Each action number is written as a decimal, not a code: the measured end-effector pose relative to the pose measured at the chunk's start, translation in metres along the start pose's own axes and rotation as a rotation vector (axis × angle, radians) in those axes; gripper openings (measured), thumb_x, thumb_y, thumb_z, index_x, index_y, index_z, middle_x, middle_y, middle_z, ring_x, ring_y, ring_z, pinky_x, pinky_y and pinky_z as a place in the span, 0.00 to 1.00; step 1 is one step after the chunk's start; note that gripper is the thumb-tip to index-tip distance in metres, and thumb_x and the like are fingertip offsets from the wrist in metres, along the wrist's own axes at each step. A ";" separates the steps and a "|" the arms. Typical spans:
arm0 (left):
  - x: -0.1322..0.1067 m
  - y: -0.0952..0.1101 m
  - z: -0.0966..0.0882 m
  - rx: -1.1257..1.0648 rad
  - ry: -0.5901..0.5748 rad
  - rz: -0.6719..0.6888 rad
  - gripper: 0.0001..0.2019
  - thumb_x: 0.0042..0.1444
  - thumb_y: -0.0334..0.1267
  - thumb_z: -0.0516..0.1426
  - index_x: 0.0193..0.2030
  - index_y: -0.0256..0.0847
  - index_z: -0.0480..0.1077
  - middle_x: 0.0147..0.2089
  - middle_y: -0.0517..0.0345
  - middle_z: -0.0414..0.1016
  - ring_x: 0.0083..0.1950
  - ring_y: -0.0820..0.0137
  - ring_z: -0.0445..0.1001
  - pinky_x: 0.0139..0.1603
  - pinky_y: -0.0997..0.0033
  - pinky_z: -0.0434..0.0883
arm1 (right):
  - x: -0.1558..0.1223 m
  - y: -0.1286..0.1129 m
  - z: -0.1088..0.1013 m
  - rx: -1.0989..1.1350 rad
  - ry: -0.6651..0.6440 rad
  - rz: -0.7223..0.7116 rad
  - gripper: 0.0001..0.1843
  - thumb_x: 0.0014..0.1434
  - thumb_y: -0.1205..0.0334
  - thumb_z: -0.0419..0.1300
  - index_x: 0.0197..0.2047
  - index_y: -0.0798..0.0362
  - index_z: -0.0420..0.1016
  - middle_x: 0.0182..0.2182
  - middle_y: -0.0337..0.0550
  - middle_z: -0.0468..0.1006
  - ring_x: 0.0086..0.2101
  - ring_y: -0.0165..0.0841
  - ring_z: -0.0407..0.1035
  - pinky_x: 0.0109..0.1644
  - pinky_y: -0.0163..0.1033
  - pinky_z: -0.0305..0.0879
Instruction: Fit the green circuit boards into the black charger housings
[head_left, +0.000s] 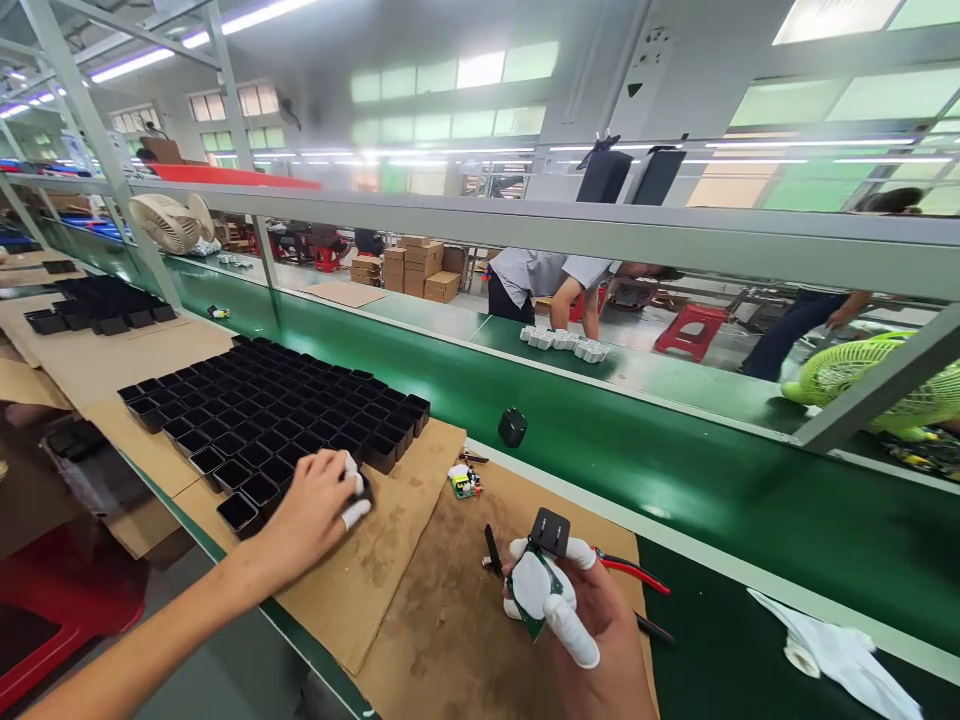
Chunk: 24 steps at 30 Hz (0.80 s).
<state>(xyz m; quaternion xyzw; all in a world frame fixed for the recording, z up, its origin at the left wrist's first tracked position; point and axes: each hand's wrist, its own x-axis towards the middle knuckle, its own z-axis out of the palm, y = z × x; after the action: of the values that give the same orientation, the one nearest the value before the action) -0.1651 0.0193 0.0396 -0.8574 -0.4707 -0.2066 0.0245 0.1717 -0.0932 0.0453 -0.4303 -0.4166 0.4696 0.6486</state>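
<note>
Black plastic housings [277, 420] lay in rows as the left hand [315, 515] closed on one, best lifted straight, while the right hand [570, 615] gripped a green circuit board with black plug cap [547, 545].

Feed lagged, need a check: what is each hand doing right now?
Left hand: fingers curled on a black case at the edge of the case array.
Right hand: closed on a circuit board fitted with a black housing.

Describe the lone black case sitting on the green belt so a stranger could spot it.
Start at the green conveyor belt. Just beyond the brown cardboard sheet's far edge sits one small black case. Unlike the black cases packed in rows on the cardboard, it stands alone.
</note>
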 end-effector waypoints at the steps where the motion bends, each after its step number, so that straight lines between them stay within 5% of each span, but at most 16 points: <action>1: -0.005 0.016 0.001 -0.055 -0.045 0.084 0.09 0.77 0.41 0.58 0.43 0.45 0.75 0.51 0.49 0.77 0.55 0.53 0.73 0.57 0.53 0.71 | 0.000 -0.002 0.000 -0.005 0.005 -0.012 0.29 0.54 0.38 0.84 0.52 0.43 0.87 0.48 0.55 0.92 0.43 0.54 0.88 0.46 0.57 0.89; 4: -0.024 0.066 0.006 -0.305 -0.190 0.325 0.04 0.73 0.35 0.63 0.44 0.47 0.75 0.51 0.50 0.77 0.53 0.56 0.74 0.55 0.58 0.74 | 0.001 -0.009 -0.002 -0.049 0.028 -0.052 0.28 0.60 0.34 0.79 0.52 0.43 0.85 0.49 0.54 0.92 0.44 0.51 0.88 0.46 0.55 0.89; 6: -0.037 0.091 0.010 -0.456 -0.230 0.341 0.06 0.69 0.32 0.66 0.47 0.48 0.75 0.56 0.49 0.77 0.58 0.55 0.76 0.59 0.57 0.76 | 0.003 -0.012 -0.004 -0.083 0.049 -0.072 0.28 0.61 0.32 0.78 0.52 0.44 0.84 0.51 0.54 0.91 0.45 0.50 0.87 0.48 0.55 0.89; 8: -0.050 0.107 0.018 -0.585 -0.214 0.214 0.14 0.67 0.33 0.69 0.55 0.50 0.75 0.65 0.47 0.75 0.66 0.53 0.76 0.66 0.55 0.78 | 0.004 -0.014 -0.005 -0.113 0.043 -0.052 0.31 0.59 0.33 0.80 0.54 0.44 0.84 0.54 0.54 0.91 0.47 0.49 0.87 0.50 0.54 0.89; 12: -0.068 0.124 0.037 -0.727 -0.173 -0.114 0.47 0.58 0.40 0.77 0.79 0.52 0.60 0.80 0.40 0.65 0.81 0.44 0.69 0.79 0.42 0.73 | 0.002 -0.011 -0.010 -0.177 -0.081 0.074 0.40 0.49 0.43 0.89 0.61 0.43 0.83 0.54 0.54 0.90 0.49 0.50 0.87 0.53 0.55 0.88; 14: -0.073 0.130 0.045 -0.745 -0.191 -0.169 0.51 0.59 0.41 0.77 0.83 0.54 0.56 0.82 0.40 0.66 0.83 0.42 0.67 0.81 0.39 0.72 | -0.002 -0.007 -0.012 -0.191 -0.137 0.114 0.42 0.45 0.44 0.90 0.60 0.44 0.84 0.52 0.54 0.91 0.49 0.51 0.87 0.53 0.56 0.89; 18: -0.071 0.137 0.048 -0.778 -0.173 -0.201 0.40 0.61 0.42 0.76 0.77 0.51 0.68 0.74 0.44 0.77 0.77 0.43 0.75 0.74 0.43 0.77 | -0.016 0.000 -0.008 -0.199 -0.205 0.165 0.42 0.43 0.43 0.91 0.58 0.44 0.86 0.52 0.54 0.91 0.49 0.52 0.87 0.53 0.57 0.89; 24: -0.064 0.139 0.040 -0.766 -0.122 -0.177 0.23 0.59 0.42 0.76 0.59 0.46 0.79 0.49 0.53 0.82 0.49 0.56 0.82 0.49 0.60 0.78 | -0.031 0.002 0.007 -0.173 -0.221 0.166 0.43 0.36 0.42 0.93 0.54 0.45 0.89 0.49 0.51 0.91 0.49 0.53 0.87 0.57 0.59 0.88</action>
<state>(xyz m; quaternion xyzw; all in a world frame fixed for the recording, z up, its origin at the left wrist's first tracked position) -0.0690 -0.0997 0.0002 -0.7713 -0.4323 -0.3171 -0.3430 0.1581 -0.1213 0.0415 -0.4633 -0.4871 0.5285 0.5185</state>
